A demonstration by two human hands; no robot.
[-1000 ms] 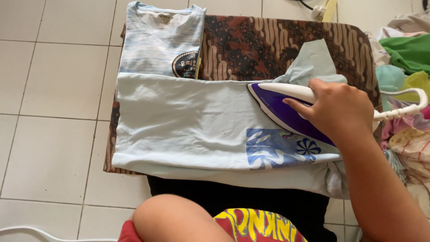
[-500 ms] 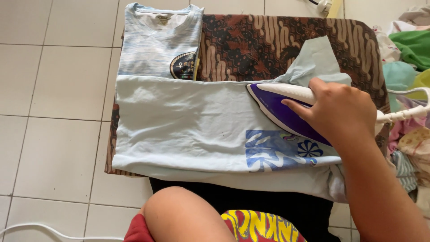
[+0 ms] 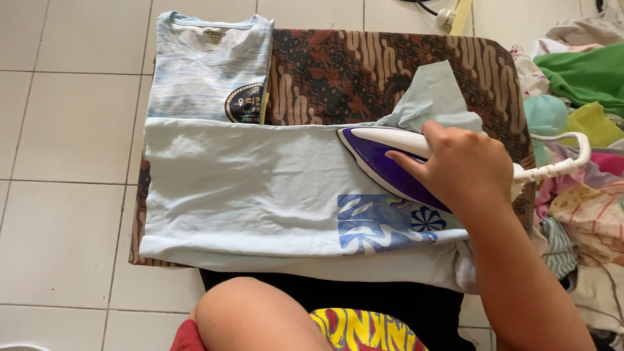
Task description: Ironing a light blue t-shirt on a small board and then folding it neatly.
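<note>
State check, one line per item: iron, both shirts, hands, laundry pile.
Right hand: closed on the iron's handle.
Left hand: not in view.
Iron: purple and white, soleplate down on the pale blue shirt, tip pointing left.
Pale blue shirt: spread flat, sleeve crumpled by the iron.
Striped shirt: folded, lying flat, partly under the pale blue one.
Laundry pile: loose, unfolded.

Soft, even daylight fills the frame, bright without harsh glare. The white floor tiles point(image 3: 65, 130) show only a faint sheen. A weak shadow sits under the right hand point(image 3: 465, 169) toward 6 o'clock. Focus is sharp throughout, with slight softening at the corners.
</note>
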